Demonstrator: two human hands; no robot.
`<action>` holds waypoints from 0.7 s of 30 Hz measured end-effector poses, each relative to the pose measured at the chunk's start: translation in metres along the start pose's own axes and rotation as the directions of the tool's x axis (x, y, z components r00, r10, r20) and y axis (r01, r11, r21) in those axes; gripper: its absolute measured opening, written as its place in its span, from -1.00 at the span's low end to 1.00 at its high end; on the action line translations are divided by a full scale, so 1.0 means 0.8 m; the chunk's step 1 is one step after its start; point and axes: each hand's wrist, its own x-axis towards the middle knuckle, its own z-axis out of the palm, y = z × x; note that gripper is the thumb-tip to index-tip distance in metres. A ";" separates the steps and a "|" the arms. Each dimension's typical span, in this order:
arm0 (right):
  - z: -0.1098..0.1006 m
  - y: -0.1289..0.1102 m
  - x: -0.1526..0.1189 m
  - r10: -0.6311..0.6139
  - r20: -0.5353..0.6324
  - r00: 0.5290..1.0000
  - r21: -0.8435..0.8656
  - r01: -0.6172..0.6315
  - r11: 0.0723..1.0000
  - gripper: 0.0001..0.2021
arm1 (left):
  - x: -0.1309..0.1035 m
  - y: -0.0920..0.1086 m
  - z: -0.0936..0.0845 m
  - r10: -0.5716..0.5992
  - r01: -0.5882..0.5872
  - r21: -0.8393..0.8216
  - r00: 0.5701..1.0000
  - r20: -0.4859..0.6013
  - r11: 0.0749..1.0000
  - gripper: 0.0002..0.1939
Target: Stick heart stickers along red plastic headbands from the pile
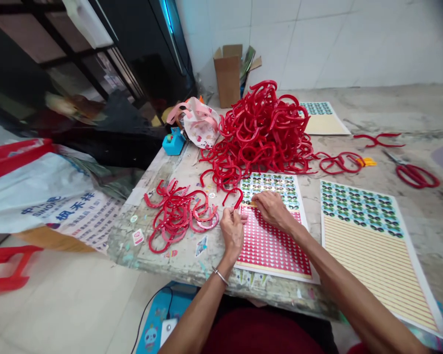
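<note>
My left hand [233, 233] is closed on a thin, curved red plastic strip [237, 195], which arches up from the fingertips. It rests at the left edge of a sticker sheet [273, 246] with red-and-white rows below and green-blue pictures above. Over the upper part of that sheet, my right hand [273, 209] has its fingers pinched together at the border between the two patterns. What lies between those fingertips is too small to make out. A loose group of red curved strips [177, 214] lies left of my left hand, and a large heap of red strips [269, 130] stands beyond both hands.
Right of the hands lies a second sticker sheet [372, 260], with red-handled scissors [417, 175] behind it. A third sheet [325, 127] sits beside the heap. At the back are a cardboard box [227, 81], a patterned bag [201, 125] and a blue tape dispenser [174, 142].
</note>
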 end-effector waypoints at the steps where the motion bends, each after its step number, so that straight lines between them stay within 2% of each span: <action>1: 0.004 0.002 0.006 -0.017 0.011 1.000 -0.009 0.017 1.000 -0.83 | 0.005 -0.001 0.002 -0.004 0.004 -0.002 1.000 0.006 1.000 -0.85; 5: 0.014 0.007 0.016 -0.064 0.046 0.997 -0.034 0.065 0.997 -0.80 | 0.017 -0.004 0.004 -0.021 0.021 -0.002 0.999 0.025 1.000 -0.86; 12: 0.017 0.013 0.018 -0.134 0.082 0.988 -0.081 0.141 0.987 -0.77 | 0.018 -0.008 0.006 -0.028 0.027 0.025 0.999 0.017 0.999 -0.87; 21: 0.025 0.016 0.025 -0.191 0.129 0.973 0.016 0.191 0.982 -0.82 | 0.015 -0.008 0.007 0.006 -0.008 0.089 1.000 0.022 0.996 -0.89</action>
